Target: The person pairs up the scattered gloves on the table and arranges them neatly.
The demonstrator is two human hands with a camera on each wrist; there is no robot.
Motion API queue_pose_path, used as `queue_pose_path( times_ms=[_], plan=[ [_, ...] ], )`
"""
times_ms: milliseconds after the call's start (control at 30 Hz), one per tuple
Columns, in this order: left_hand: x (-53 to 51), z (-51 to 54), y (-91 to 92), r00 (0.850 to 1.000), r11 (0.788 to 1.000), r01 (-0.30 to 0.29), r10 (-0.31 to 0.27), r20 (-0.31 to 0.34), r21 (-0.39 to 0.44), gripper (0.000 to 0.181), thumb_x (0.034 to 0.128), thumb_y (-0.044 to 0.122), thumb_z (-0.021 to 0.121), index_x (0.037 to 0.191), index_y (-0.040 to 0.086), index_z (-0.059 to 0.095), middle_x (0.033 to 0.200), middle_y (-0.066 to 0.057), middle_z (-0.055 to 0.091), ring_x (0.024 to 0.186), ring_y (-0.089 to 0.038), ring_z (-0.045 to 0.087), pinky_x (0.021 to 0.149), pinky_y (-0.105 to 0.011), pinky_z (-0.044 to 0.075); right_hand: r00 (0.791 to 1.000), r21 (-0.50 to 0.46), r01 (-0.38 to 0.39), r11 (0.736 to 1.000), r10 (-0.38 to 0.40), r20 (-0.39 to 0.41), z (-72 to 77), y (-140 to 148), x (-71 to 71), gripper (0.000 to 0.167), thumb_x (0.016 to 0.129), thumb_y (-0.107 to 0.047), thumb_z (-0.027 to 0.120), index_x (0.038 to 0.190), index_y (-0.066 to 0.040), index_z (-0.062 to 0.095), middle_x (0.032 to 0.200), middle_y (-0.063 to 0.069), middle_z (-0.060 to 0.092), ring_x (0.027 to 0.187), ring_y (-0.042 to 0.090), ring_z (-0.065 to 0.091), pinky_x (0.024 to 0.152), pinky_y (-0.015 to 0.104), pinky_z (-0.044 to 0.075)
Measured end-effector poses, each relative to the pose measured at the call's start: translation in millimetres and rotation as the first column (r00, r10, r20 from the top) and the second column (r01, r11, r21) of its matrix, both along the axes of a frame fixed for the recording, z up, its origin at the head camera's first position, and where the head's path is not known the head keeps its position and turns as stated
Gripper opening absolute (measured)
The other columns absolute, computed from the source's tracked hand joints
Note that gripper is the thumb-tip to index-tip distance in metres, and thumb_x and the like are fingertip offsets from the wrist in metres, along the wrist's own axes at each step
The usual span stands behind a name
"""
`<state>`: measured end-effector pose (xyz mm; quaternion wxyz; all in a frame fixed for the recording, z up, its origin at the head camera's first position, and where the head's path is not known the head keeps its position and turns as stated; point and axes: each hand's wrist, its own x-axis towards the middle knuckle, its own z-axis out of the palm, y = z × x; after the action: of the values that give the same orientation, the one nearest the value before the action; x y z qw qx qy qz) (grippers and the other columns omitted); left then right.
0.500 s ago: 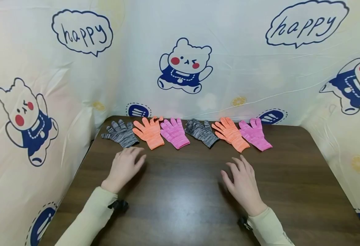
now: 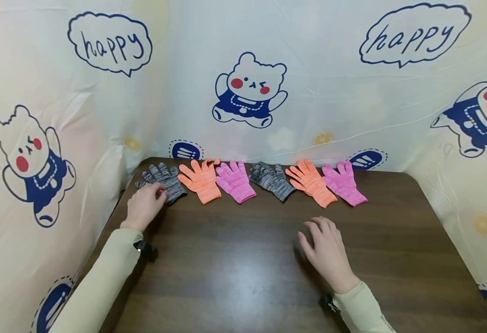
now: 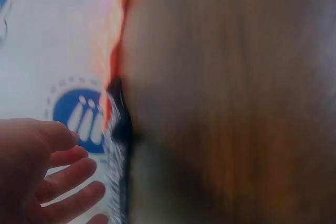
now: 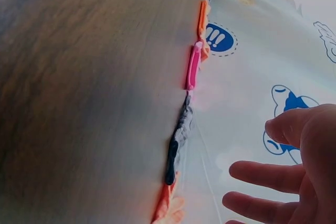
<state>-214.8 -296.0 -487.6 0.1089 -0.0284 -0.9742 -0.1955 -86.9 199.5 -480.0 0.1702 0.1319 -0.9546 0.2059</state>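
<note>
Gray glove (image 2: 174, 185), at the left end of a row along the far edge of the table (image 2: 235, 273), was partly covered in the head view by the left hand (image 2: 143, 206). Its fingers (image 3: 68, 182) were loosely bent and parted, the thumb held off from them, and nothing was gripped; whether the knit was brushed by a fingertip could not be told. Beside it lay an orange glove (image 2: 203, 187), followed by a pink glove (image 2: 237, 185), a second gray glove (image 2: 274, 181), a second orange glove (image 2: 313, 185) and a second pink glove (image 2: 345, 185), cuffs turned toward the person. Nearer in, the right hand (image 2: 325, 252) was held relaxed with fingers parted, nothing grasped, short of the second orange glove. Behind the row, printed cloth (image 2: 326, 101) was hung. Because the gray knit lay thin and flat, it was judged that only one layer might be pinched, or the cuff missed altogether. With its neighbor so close, the orange glove might be dragged askew; by a forward push, the gray one might be crumpled against the cloth.
</note>
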Motion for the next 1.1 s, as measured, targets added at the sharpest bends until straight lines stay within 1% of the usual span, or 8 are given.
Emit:
queue_pose_path(
  times_ms=[133,267,367,533,600,833,933,1100],
  plan=[
    [-12.8,-3.3,-10.4,1.000,1.000,-0.025,0.025,0.006,0.004,0.018,0.1000,0.020,0.064,0.106,0.004,0.072,0.099,-0.019,0.068,0.087,-0.041,0.065,0.068,-0.062,0.051,1.000,0.007,0.000,1.000,0.000,0.006,0.3,0,-1.6,0.029,0.096,-0.025,0.073,0.111,0.000,0.073,0.123,0.024,0.065,0.123,0.047,0.054,0.098,0.066,0.044],
    [-21.1,-5.4,-13.8,1.000,1.000,-0.010,0.009,-0.014,-0.023,0.019,0.0973,0.019,0.069,0.106,0.002,0.072,0.101,-0.023,0.067,0.091,-0.047,0.063,0.070,-0.064,0.051,1.000,0.013,0.002,1.000,-0.002,0.025,0.6,0,-2.5,0.030,0.096,-0.025,0.073,0.111,0.000,0.074,0.124,0.025,0.065,0.125,0.048,0.053,0.100,0.066,0.043],
    [-24.8,-5.1,-13.7,1.000,0.999,-0.005,0.005,-0.002,-0.043,0.024,0.0965,0.021,0.071,0.108,0.000,0.071,0.104,-0.027,0.064,0.095,-0.052,0.060,0.071,-0.066,0.050,0.999,0.010,0.003,1.000,-0.003,0.040,0.5,0,-2.9,0.030,0.096,-0.026,0.073,0.112,0.000,0.074,0.125,0.025,0.064,0.128,0.049,0.051,0.101,0.067,0.042],
    [-29.6,-4.8,-11.7,0.998,0.997,-0.018,0.021,0.053,-0.073,0.027,0.0972,0.023,0.071,0.112,0.000,0.070,0.107,-0.029,0.063,0.097,-0.054,0.059,0.072,-0.068,0.049,0.999,0.010,0.002,1.000,-0.002,0.048,-0.3,0,-3.2,0.029,0.096,-0.026,0.073,0.111,-0.001,0.074,0.125,0.025,0.065,0.131,0.049,0.050,0.104,0.067,0.041],
    [-32.0,-5.8,-11.6,0.998,0.997,-0.016,0.021,0.064,-0.081,0.027,0.0975,0.023,0.071,0.113,0.001,0.070,0.108,-0.028,0.065,0.097,-0.054,0.060,0.072,-0.068,0.049,0.999,0.012,0.004,1.000,-0.004,0.045,-0.2,1,-3.6,0.029,0.096,-0.026,0.073,0.111,-0.001,0.074,0.124,0.025,0.065,0.131,0.049,0.049,0.105,0.067,0.041],
    [-34.3,-9.8,-14.6,0.995,0.996,-0.017,0.026,0.093,-0.091,0.025,0.0983,0.021,0.070,0.113,0.001,0.069,0.108,-0.027,0.067,0.098,-0.053,0.060,0.075,-0.068,0.048,0.999,0.009,0.004,1.000,-0.004,0.052,-0.1,2,-3.4,0.028,0.096,-0.025,0.073,0.110,0.000,0.074,0.124,0.025,0.064,0.132,0.050,0.049,0.104,0.067,0.041],
    [-35.2,-10.2,-14.1,0.995,0.995,-0.020,0.029,0.092,-0.093,0.019,0.0982,0.018,0.069,0.108,0.001,0.069,0.103,-0.025,0.067,0.096,-0.051,0.060,0.075,-0.068,0.047,0.999,0.006,0.005,1.000,-0.005,0.048,-0.3,2,-4.1,0.028,0.096,-0.025,0.073,0.110,0.000,0.074,0.124,0.026,0.064,0.132,0.051,0.048,0.104,0.068,0.040],
    [-35.1,-11.5,-14.9,0.998,0.995,-0.014,0.020,0.058,-0.099,0.014,0.0973,0.015,0.066,0.097,0.001,0.067,0.096,-0.024,0.067,0.089,-0.049,0.061,0.073,-0.068,0.047,1.000,0.003,0.005,1.000,-0.005,0.029,-1.7,2,-5.4,0.028,0.095,-0.024,0.074,0.109,0.000,0.074,0.124,0.026,0.064,0.134,0.051,0.046,0.104,0.069,0.040]
  ],
)
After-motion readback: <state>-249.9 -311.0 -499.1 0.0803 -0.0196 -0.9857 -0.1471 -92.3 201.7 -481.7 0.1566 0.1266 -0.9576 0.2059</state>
